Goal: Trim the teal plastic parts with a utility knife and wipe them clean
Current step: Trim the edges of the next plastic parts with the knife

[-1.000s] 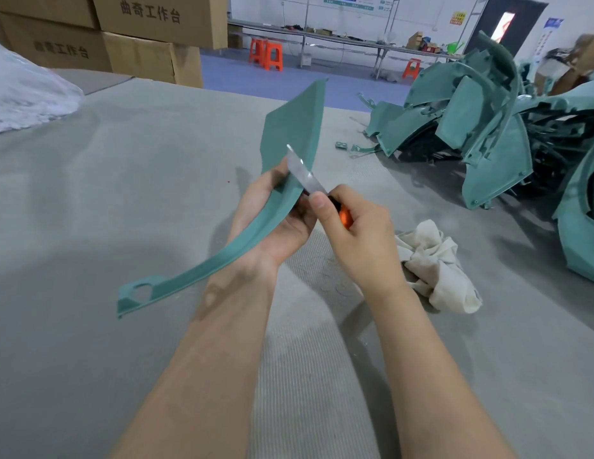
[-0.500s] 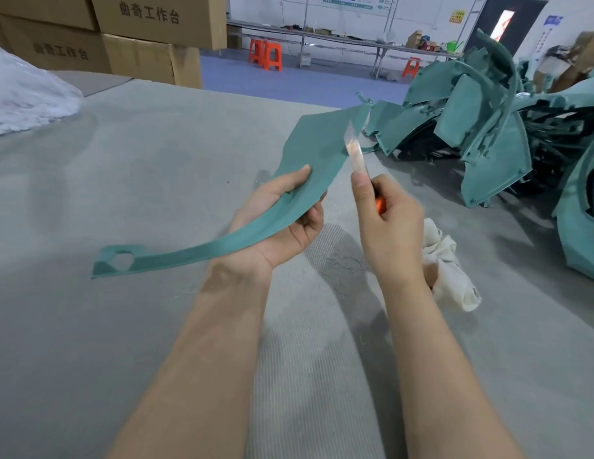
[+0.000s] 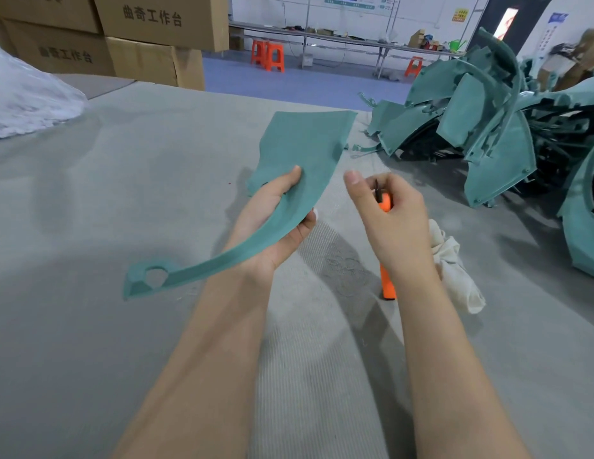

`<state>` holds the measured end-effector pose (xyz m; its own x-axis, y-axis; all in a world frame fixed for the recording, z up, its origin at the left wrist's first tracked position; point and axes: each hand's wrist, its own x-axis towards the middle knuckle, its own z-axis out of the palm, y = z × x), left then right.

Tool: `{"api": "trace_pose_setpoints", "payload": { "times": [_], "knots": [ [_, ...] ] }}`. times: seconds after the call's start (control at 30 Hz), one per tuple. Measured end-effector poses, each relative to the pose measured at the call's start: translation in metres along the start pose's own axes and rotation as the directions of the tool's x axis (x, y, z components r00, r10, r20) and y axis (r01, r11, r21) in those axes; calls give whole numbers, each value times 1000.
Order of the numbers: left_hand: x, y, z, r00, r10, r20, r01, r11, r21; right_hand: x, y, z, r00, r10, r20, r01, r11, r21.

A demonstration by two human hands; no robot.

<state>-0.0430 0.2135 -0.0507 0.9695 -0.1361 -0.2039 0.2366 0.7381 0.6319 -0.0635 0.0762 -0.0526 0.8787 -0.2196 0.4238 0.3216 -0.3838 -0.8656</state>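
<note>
My left hand (image 3: pixel 275 223) grips a long curved teal plastic part (image 3: pixel 299 154) at its middle, above the grey table. The part's wide flat end points away from me and its narrow end with a round hole (image 3: pixel 146 279) points left. My right hand (image 3: pixel 388 213) holds an orange utility knife (image 3: pixel 385 203) just right of the part, apart from it. The knife's orange handle sticks out below my wrist (image 3: pixel 387 286); only a short dark tip shows above the fingers. A crumpled white cloth (image 3: pixel 454 263) lies on the table behind my right forearm.
A big pile of teal plastic parts (image 3: pixel 488 127) fills the table's right side. A white plastic bag (image 3: pixel 27 101) lies at the far left. Cardboard boxes (image 3: pixel 150 38) are stacked beyond the table's far left edge. Grey felt table (image 3: pixel 123 180) spreads to my left.
The knife has come off the part's edge and my right hand has dropped lower. My left hand has tilted the part flatter, so its wide face now shows.
</note>
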Motion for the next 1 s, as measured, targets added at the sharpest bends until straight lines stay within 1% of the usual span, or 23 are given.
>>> {"api": "trace_pose_setpoints", "payload": {
  "times": [0.07,0.13,0.23,0.33,0.43,0.6,0.8,1.0],
  "knots": [
    [0,-1,0,999,39,4,-39,999,26,-1,-5,-1,991,65,118,-81,987,139],
    [0,-1,-1,996,83,31,-86,992,88,-2,-9,-2,970,110,215,-156,965,210],
    [-1,-2,1,989,136,63,-146,969,200,-4,-14,-4,942,124,313,-205,949,240],
    [-1,-3,4,979,195,66,-206,931,301,-5,-16,-5,927,126,352,-215,950,227],
    [-3,-3,6,972,224,68,-233,904,359,-5,-17,-6,919,121,375,-215,951,220],
    [-5,-1,5,973,224,49,-225,894,387,-5,-15,-6,926,104,362,-167,975,147],
    [-8,-1,6,967,256,11,-243,901,359,-1,-10,-9,944,151,292,-213,958,191],
    [-6,-2,5,938,345,-10,-314,865,391,-5,-16,-6,942,152,298,-211,961,176]
  ]
}}
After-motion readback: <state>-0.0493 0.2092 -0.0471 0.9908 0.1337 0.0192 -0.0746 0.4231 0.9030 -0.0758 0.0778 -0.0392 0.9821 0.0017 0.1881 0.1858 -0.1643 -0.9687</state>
